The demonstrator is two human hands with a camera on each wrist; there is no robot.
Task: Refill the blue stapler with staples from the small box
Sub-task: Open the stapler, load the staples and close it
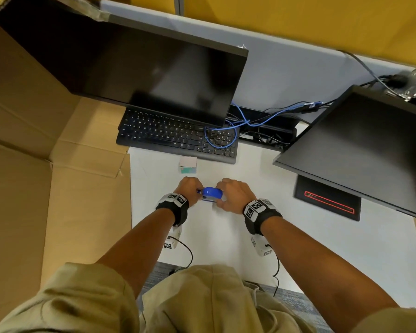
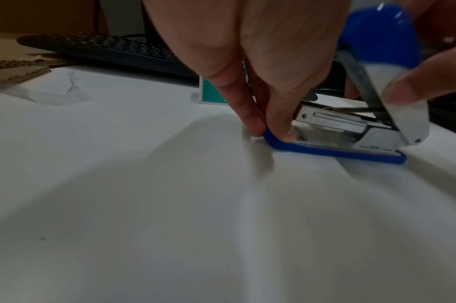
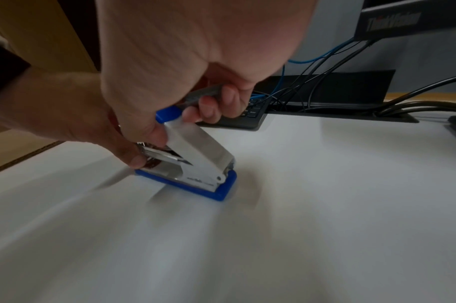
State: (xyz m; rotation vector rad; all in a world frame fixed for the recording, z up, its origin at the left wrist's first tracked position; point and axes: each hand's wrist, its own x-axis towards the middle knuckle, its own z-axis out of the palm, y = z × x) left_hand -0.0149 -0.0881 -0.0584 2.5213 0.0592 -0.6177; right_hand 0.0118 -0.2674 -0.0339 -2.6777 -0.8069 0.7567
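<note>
The blue stapler stands on the white desk between my two hands. Its white and blue top cover is swung up at an angle, baring the metal staple rail. My left hand pinches the front end of the blue base against the desk. My right hand grips the raised cover, its fingers curled over the blue top. The small staple box sits just behind my left hand, in front of the keyboard. Whether staples lie in the rail is hidden.
A black keyboard lies under a dark monitor. A second monitor stands at the right, with its base on the desk. Blue and black cables run between them. A large cardboard box fills the left.
</note>
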